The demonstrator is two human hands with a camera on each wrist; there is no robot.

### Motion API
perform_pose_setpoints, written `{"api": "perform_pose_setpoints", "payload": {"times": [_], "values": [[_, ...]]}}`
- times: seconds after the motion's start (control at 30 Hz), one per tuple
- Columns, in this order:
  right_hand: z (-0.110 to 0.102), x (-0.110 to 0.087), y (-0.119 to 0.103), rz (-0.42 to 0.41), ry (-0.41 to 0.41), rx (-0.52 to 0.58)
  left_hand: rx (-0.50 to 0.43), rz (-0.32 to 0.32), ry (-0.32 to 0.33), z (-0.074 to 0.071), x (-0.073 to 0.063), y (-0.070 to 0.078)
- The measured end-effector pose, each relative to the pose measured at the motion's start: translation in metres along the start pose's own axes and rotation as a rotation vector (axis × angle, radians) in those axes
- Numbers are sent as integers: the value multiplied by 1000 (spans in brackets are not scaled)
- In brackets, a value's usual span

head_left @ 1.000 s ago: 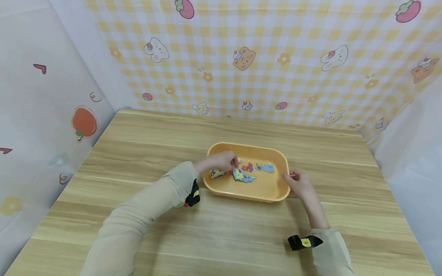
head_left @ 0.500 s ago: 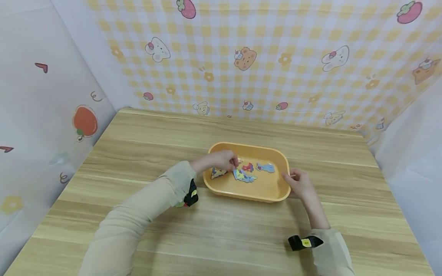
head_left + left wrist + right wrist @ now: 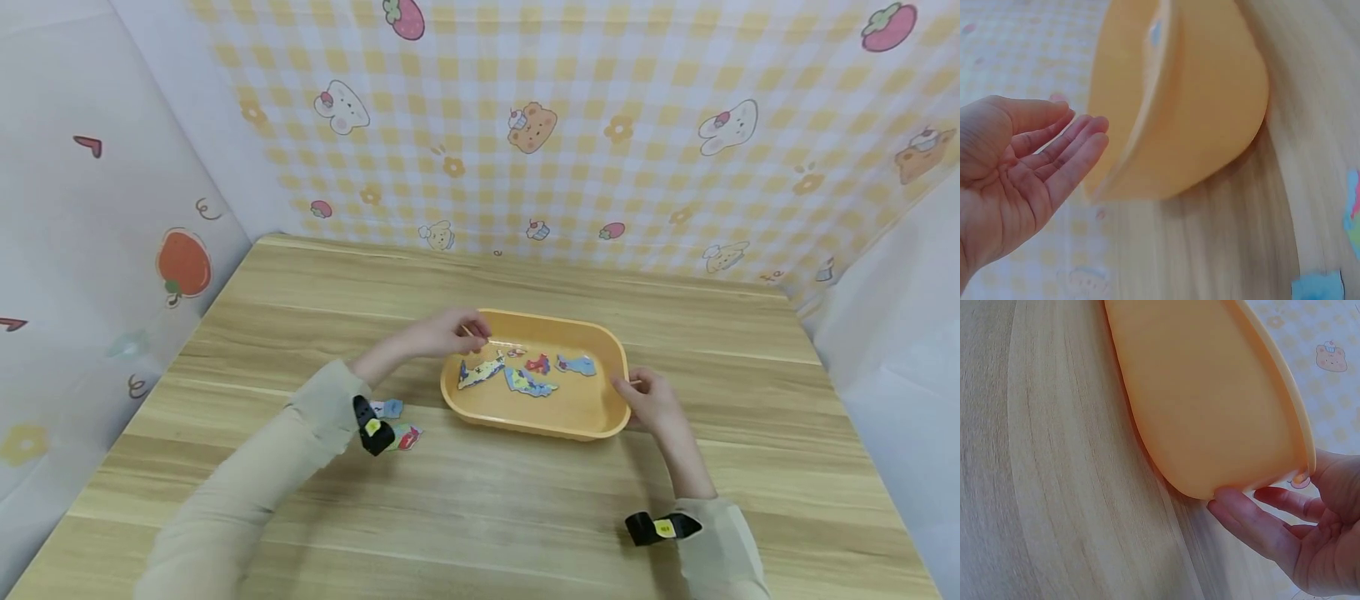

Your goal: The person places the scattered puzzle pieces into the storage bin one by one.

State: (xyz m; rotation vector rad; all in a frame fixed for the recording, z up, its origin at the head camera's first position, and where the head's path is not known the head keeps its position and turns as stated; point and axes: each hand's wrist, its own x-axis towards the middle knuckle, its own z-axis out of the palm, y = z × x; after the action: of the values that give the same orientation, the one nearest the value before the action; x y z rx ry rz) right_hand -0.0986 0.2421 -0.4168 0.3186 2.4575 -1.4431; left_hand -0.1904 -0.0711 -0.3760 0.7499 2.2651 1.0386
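Cutout pieces (image 3: 537, 364): several, spread inside the orange tray (image 3: 555, 329).
Left hand (image 3: 452, 332): drawn back to the tray's left end, fingers loosely curved, empty.
Leftmost piece (image 3: 482, 372): now uncovered; handling there has probably paused.
Right hand (image 3: 651, 398): grips the tray's right end, as before, likely steadying it.
Table pieces (image 3: 388, 408): two, near the tray's left end, more exposed now.

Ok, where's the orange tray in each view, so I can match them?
Head: orange tray just right of and below centre, right hand gripping its right end.
Left wrist: orange tray at upper middle, cut off at the top.
Right wrist: orange tray at upper middle, also cut off at the top.
Shared landmark: checked backdrop, across the top in head, left in left wrist, right in right wrist.
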Motion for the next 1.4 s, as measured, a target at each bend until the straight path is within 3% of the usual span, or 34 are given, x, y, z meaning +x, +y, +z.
{"api": "perform_pose_setpoints", "payload": {"times": [0.23, 0.37, 0.6, 0.77, 0.87, 1.03, 1.17, 1.4], "values": [[-1, 0, -2, 5, -3, 15, 15, -1, 118, -19, -36, -19], [-2, 0, -2, 8, -3, 10, 20, -43, 128, -23, -51, -33], [-2, 0, -1, 10, -14, 1, 66, -91, 36, -26, -71, -58], [-2, 1, -1, 11, -10, 11, 97, -156, -96, -25, -86, -65], [-2, 2, -1, 12, -5, 3, 114, -191, -133, -22, -93, -66], [0, 2, -2, 16, 4, -7, 153, -239, -103, -13, -101, -70], [1, 1, -2, 19, 3, 1, 222, -239, -67, -6, -103, -73], [1, 1, 0, 3, 6, 10, 331, -251, -75, -3, -102, -68]]}}
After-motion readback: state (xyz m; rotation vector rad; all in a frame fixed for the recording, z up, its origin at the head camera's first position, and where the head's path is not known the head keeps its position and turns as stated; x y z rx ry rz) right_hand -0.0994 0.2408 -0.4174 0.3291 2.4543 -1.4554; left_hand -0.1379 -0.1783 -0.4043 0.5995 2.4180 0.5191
